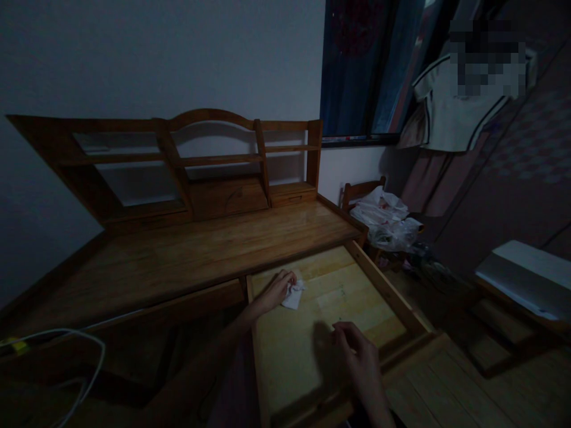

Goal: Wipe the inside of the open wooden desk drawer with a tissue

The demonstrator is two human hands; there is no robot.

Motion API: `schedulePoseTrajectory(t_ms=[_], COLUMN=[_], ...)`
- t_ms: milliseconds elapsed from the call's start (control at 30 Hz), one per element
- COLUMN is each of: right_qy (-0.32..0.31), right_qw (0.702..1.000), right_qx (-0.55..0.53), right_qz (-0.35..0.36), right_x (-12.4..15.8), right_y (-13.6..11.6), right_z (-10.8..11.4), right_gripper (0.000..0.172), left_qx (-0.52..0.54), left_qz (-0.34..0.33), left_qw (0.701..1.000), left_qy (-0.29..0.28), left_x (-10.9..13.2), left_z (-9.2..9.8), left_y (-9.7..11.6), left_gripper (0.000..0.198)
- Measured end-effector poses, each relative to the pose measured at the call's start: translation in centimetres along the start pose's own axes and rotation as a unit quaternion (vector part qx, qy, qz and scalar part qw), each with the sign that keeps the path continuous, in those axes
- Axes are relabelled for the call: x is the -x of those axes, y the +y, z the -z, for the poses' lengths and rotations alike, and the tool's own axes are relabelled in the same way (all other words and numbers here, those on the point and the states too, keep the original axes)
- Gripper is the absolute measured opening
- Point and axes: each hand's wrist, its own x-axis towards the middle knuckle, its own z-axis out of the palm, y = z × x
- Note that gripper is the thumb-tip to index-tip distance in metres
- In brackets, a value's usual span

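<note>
My left hand (281,286) is closed around a crumpled white tissue (292,295), which touches the bottom of a pulled-out wooden drawer (307,348) near its left side. Over the front part of the same drawer, my right hand (359,353) hangs with its fingers curled and the tips drawn together. Whether anything small sits between those fingertips is too dark to make out. A shadow of this hand falls on the pale drawer bottom. Some small dark specks or marks show on the boards between the two hands.
The drawer juts from a wooden desk (200,244) with a shelf hutch (214,160) at its back. White plastic bags (383,214) lie on a chair to the right. A stool (526,285) stands farther right. A white cable (100,351) loops at the lower left.
</note>
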Motion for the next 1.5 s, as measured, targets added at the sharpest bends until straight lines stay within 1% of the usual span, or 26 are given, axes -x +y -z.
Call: schedulePoseTrajectory(t_ms=[67, 133, 233, 333, 400, 467, 500, 533, 567, 633, 700, 767, 833, 867, 933, 967, 1000, 1067, 1100, 1133, 1200, 1267, 1367, 1500], right_qy=[-0.002, 0.002, 0.008, 0.008, 0.009, 0.008, 0.008, 0.008, 0.011, 0.012, 0.009, 0.001, 0.006, 0.014, 0.025, 0.024, 0.021, 0.022, 0.030, 0.040, 0.052, 0.052, 0.056, 0.069], right_qw=[1.000, 1.000, 1.000, 1.000, 0.999, 0.999, 0.999, 0.999, 0.999, 0.999, 0.999, 0.999, 0.998, 0.998, 0.997, 0.998, 0.998, 0.998, 0.998, 0.997, 0.997, 0.996, 0.995, 0.994], right_qx=[-0.008, -0.013, -0.020, -0.029, -0.034, -0.036, -0.035, -0.034, -0.034, -0.036, -0.042, -0.050, -0.061, -0.065, -0.066, -0.063, -0.059, -0.057, -0.058, -0.060, -0.062, -0.066, -0.078, -0.079], right_qz=[-0.002, -0.003, -0.003, 0.002, 0.003, 0.003, 0.004, 0.004, 0.004, 0.000, -0.007, -0.010, -0.006, -0.001, 0.010, 0.013, 0.014, 0.011, 0.011, 0.013, 0.019, 0.017, 0.012, 0.024], right_x=[0.0, 0.1, 0.1, 0.2, 0.2, 0.2, 0.2, 0.2, 0.1, 0.1, 0.0, 0.0, 0.0, 0.0, 0.0, 0.0, -0.1, -0.1, -0.1, -0.1, -0.1, -0.1, -0.1, 0.0], right_y=[0.0, -0.1, -0.2, -0.1, 0.0, 0.0, 0.0, 0.0, -0.1, 0.0, 0.1, 0.2, 0.3, 0.4, 0.5, 0.5, 0.6, 0.7, 0.8, 0.8, 0.8, 0.7, 0.4, 0.0], right_z=[0.0, 0.0, 0.0, 0.0, 0.0, -0.1, 0.0, 0.0, 0.0, 0.1, 0.2, 0.1, 0.0, -0.1, -0.2, -0.3, -0.3, -0.4, -0.4, -0.4, -0.5, -0.6, -0.8, -1.1], right_gripper=[0.040, 0.040, 0.039, 0.038, 0.038, 0.037, 0.037, 0.037, 0.038, 0.038, 0.039, 0.039, 0.040, 0.040, 0.041, 0.042, 0.044, 0.046, 0.047, 0.048, 0.048, 0.048, 0.048, 0.049], left_qx=[0.036, 0.074, 0.123, 0.144, 0.143, 0.142, 0.146, 0.152, 0.159, 0.167, 0.161, 0.160, 0.161, 0.146, 0.060, -0.007, -0.083, -0.216, -0.266, -0.306, -0.355, -0.372, -0.365, -0.347], left_qz=[-0.002, 0.005, 0.023, 0.031, 0.042, 0.059, 0.066, 0.074, 0.082, 0.097, 0.102, 0.095, 0.089, 0.081, 0.035, 0.003, -0.031, -0.083, -0.096, -0.102, -0.108, -0.104, -0.081, -0.048], left_qw=[0.999, 0.994, 0.981, 0.968, 0.959, 0.953, 0.954, 0.957, 0.962, 0.970, 0.975, 0.976, 0.973, 0.975, 0.988, 0.993, 0.991, 0.971, 0.958, 0.946, 0.928, 0.918, 0.915, 0.919], left_qy=[-0.034, -0.082, -0.150, -0.203, -0.239, -0.260, -0.254, -0.235, -0.207, -0.151, -0.114, -0.116, -0.140, -0.147, -0.139, -0.120, -0.097, -0.055, -0.040, -0.031, -0.048, -0.092, -0.152, -0.179], left_x=[-0.7, -1.2, -1.7, -2.0, -2.1, -2.2, -2.2, -2.3, -2.3, -2.5, -2.6, -2.6, -2.5, -2.4, -2.2, -2.1, -2.0, -1.8, -1.8, -1.7, -1.3, -0.5, 0.9, 2.0], left_z=[0.1, 0.0, -0.6, -1.4, -1.9, -2.4, -2.6, -2.9, -3.1, -3.4, -3.4, -3.2, -2.9, -2.6, -2.1, -1.8, -1.6, -1.3, -1.3, -1.4, -1.8, -2.4, -3.2, -3.9], left_y=[0.4, 0.9, 1.9, 2.9, 3.4, 3.4, 3.3, 3.1, 2.9, 2.6, 2.4, 2.3, 2.0, 1.7, 1.1, 0.7, 0.5, 0.4, 0.5, 0.8, 1.5, 2.0, 1.9, 1.2], left_gripper=[0.027, 0.029, 0.033, 0.023, 0.023, 0.026, 0.025, 0.025, 0.029, 0.043, 0.049, 0.049, 0.050, 0.050, 0.047, 0.049, 0.053, 0.061, 0.062, 0.058, 0.046, 0.042, 0.055, 0.068])
